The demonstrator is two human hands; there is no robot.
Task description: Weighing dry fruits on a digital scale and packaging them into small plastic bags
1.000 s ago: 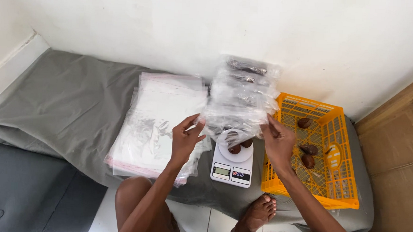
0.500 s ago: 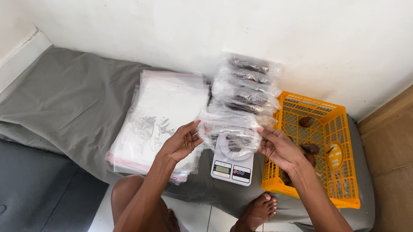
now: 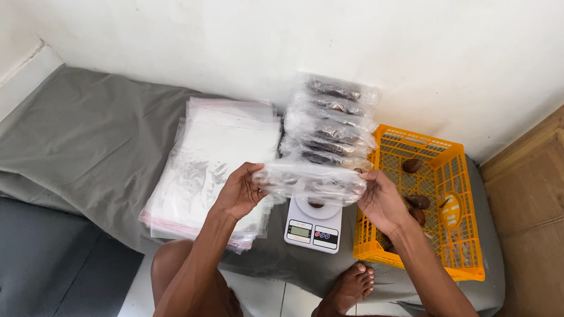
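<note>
A person sits on the floor facing a low grey-covered cushion, seen from above. Both hands hold one clear plastic bag stretched flat between them, just above a small white kitchen scale. The left hand pinches the bag's left end with fingers curled over its edge; the right hand pinches the right end the same way — neither palm is spread. What the bag holds cannot be made out. Behind it, a row of filled clear bags with dark contents lies overlapping toward the wall. To the left is a stack of empty clear bags; to the right, an orange plastic crate holds a few brown fruits. A sensible way to handle the bag, judging from this pose, is to keep it level and taut with even tension at both ends — a tilt could let the contents slide to one side.
</note>
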